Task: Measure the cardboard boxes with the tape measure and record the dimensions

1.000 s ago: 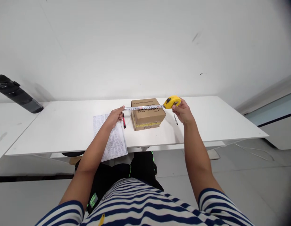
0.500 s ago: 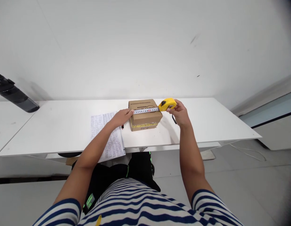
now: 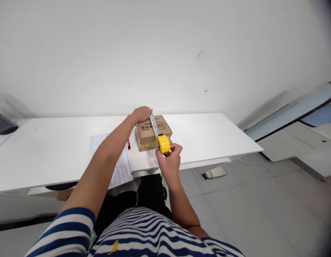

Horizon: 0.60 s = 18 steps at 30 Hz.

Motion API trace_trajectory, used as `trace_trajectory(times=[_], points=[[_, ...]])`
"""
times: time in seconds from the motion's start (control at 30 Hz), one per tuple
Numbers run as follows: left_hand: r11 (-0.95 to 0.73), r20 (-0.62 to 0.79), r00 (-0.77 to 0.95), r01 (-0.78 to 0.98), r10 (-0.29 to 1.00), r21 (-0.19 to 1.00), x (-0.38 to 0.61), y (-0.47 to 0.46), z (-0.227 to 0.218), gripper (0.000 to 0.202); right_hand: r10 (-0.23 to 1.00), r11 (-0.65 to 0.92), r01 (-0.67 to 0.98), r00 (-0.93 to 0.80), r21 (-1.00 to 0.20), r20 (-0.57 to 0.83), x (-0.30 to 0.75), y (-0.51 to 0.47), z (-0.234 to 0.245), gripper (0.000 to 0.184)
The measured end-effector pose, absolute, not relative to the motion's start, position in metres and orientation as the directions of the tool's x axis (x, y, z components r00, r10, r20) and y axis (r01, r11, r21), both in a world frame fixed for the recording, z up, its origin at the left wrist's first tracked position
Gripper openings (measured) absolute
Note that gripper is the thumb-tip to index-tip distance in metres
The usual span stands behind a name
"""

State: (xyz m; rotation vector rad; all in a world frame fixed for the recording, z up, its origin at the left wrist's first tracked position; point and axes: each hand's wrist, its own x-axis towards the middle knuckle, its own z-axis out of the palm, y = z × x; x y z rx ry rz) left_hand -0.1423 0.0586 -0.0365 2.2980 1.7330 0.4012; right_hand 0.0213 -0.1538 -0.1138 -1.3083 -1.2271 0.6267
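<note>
A brown cardboard box [image 3: 144, 132] with dark print on top sits on the white table. Across its top, from the far edge to the near edge, runs the white blade of a tape measure [image 3: 163, 143] with a yellow case. My right hand [image 3: 170, 159] is closed around the case at the box's near edge. At the far edge my left hand [image 3: 143, 114] is closed at the blade's end, its fingers bent over the box; the tip of the blade is partly hidden there.
Left of the box lie a red and black pen [image 3: 128, 144] and written paper sheets [image 3: 121, 171], partly under my left arm. A dark bottle [image 3: 4, 123] stands at the far left. Behind the white table [image 3: 202, 132] rises a wall.
The tape has turned from lying left to right to running far to near across the box. My left hand moved to the far edge, my right hand to the near edge.
</note>
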Motion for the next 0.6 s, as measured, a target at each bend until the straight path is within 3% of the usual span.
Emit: trace_trajectory(times=[0.1, 0.23, 0.43, 0.6], points=[[-0.246, 0.043, 0.244, 0.921, 0.969, 0.302, -0.137, 0.064, -0.044, 0.051, 0.911, 0.13, 0.367, 0.323, -0.921, 0.258, 0.025, -0.14, -0.107, 0.048], [-0.247, -0.012, 0.256, 0.942, 0.967, 0.227, -0.136, 0.055, -0.044, 0.057, 0.912, 0.111, 0.429, 0.313, -0.896, 0.264, 0.025, -0.127, -0.105, 0.046], [-0.3, 0.041, 0.298, 0.952, 0.954, 0.068, -0.124, 0.043, -0.041, 0.056, 0.904, 0.101, 0.418, 0.341, -0.903, 0.259, 0.025, -0.126, -0.108, 0.048], [-0.287, 0.101, 0.284, 0.958, 0.954, 0.022, -0.124, 0.04, -0.04, 0.052, 0.91, 0.119, 0.381, 0.328, -0.917, 0.255, 0.025, -0.128, -0.115, 0.049]])
